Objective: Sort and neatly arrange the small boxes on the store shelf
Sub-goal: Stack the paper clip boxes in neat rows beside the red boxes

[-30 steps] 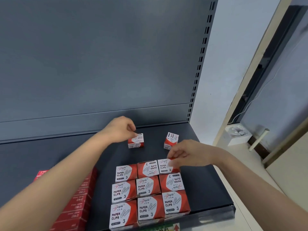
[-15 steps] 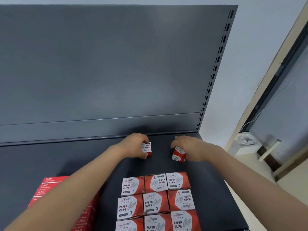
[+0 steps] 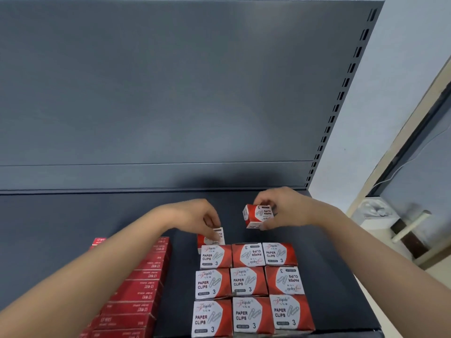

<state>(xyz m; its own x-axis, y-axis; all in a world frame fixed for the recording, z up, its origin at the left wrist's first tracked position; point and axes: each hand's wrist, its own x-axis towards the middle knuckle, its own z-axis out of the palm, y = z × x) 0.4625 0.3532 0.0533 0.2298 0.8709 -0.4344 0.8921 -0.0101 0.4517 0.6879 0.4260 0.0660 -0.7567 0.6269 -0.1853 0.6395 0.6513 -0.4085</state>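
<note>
Forearms extended, left hand [image 3: 195, 217] pinches the left box [image 3: 216, 236], right hand [image 3: 285, 211] grips the raised right box [image 3: 257, 215].

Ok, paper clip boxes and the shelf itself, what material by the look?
Paper clip boxes: likely thin printed cardboard, slightly glossy; folded edges, printed red-and-white faces.
Shelf: probably painted sheet metal, matte dark grey; smooth flat panels and punched slots in the upright.

Red-white clip boxes [image 3: 247, 281] — three-by-three grid
</note>
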